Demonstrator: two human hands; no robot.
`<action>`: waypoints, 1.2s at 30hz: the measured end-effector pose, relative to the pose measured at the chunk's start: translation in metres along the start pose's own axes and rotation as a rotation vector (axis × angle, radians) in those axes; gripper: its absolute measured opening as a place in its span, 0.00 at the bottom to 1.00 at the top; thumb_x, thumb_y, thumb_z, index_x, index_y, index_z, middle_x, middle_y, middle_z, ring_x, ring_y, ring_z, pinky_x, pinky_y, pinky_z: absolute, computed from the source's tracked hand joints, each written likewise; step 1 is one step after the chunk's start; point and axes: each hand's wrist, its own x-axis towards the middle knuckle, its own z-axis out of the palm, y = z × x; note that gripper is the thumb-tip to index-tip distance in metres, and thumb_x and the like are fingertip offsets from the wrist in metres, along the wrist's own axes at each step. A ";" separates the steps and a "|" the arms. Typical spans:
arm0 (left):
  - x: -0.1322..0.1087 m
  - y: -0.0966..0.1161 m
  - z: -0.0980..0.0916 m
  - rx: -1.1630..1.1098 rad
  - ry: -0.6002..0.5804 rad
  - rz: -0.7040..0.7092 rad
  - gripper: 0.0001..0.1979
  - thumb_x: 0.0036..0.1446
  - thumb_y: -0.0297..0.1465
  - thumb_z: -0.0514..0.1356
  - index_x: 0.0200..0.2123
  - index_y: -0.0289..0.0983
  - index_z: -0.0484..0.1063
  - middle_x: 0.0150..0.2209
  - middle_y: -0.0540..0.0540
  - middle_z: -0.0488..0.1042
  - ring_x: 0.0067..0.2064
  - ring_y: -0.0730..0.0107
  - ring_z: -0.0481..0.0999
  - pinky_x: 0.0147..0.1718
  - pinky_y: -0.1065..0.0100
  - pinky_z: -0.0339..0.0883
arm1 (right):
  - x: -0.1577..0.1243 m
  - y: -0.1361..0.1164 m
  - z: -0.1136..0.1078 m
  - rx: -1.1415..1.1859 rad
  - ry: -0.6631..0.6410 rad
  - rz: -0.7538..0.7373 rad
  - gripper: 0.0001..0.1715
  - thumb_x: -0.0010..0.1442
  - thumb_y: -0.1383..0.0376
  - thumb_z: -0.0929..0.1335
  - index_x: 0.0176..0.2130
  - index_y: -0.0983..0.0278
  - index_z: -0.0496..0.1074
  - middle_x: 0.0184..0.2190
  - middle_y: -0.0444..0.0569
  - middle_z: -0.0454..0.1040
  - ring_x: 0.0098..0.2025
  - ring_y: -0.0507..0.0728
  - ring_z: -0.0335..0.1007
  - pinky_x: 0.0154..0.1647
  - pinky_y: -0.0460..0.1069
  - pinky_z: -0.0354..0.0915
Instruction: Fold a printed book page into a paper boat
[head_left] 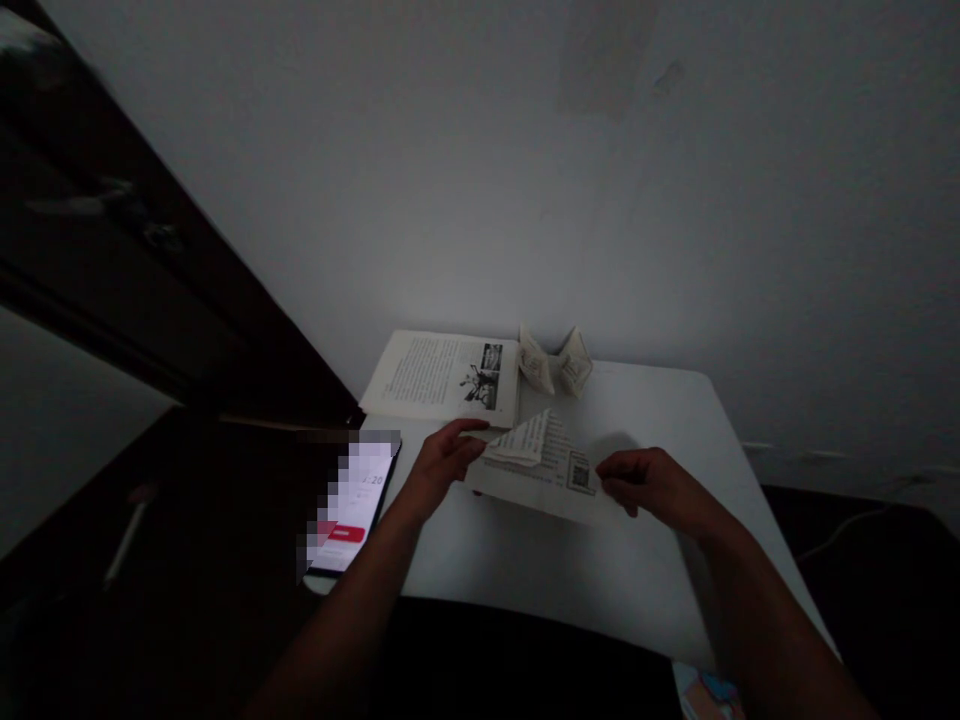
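Both hands on folded printed sheet, lying between them: left hand pinches left corner, right hand pinches right edge, on white table.

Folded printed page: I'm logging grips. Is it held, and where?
Yes. The left hand pinches the folded printed page at its left corner; the right hand grips its right edge.

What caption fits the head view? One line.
Left hand and right hand hold a folded printed sheet on a table near a book.
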 end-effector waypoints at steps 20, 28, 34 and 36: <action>-0.010 -0.019 0.046 1.243 -0.303 0.552 0.34 0.54 0.46 0.55 0.59 0.34 0.54 0.62 0.40 0.53 0.63 0.60 0.50 0.60 0.57 0.48 | -0.019 -0.002 0.039 -0.808 0.201 -0.529 0.29 0.49 0.55 0.70 0.49 0.64 0.68 0.50 0.56 0.68 0.52 0.61 0.64 0.52 0.57 0.63; -0.014 -0.026 0.050 1.264 -0.268 0.587 0.31 0.57 0.48 0.51 0.56 0.33 0.58 0.61 0.39 0.56 0.63 0.60 0.52 0.60 0.58 0.50 | -0.018 0.008 0.052 -1.016 0.239 -0.702 0.18 0.58 0.59 0.65 0.45 0.67 0.71 0.48 0.57 0.71 0.51 0.62 0.66 0.52 0.57 0.64; -0.021 -0.025 0.045 1.161 -0.228 0.666 0.29 0.56 0.43 0.54 0.57 0.33 0.56 0.60 0.37 0.57 0.62 0.59 0.54 0.58 0.57 0.56 | -0.019 0.012 0.052 -1.043 0.256 -0.775 0.18 0.59 0.61 0.65 0.46 0.69 0.71 0.47 0.57 0.72 0.50 0.62 0.66 0.51 0.58 0.65; -0.026 -0.022 0.039 1.116 -0.205 0.663 0.31 0.55 0.38 0.57 0.59 0.33 0.52 0.62 0.35 0.51 0.63 0.58 0.51 0.57 0.57 0.57 | -0.019 0.013 0.053 -1.035 0.262 -0.795 0.19 0.59 0.61 0.64 0.46 0.69 0.70 0.47 0.57 0.72 0.50 0.62 0.66 0.51 0.58 0.65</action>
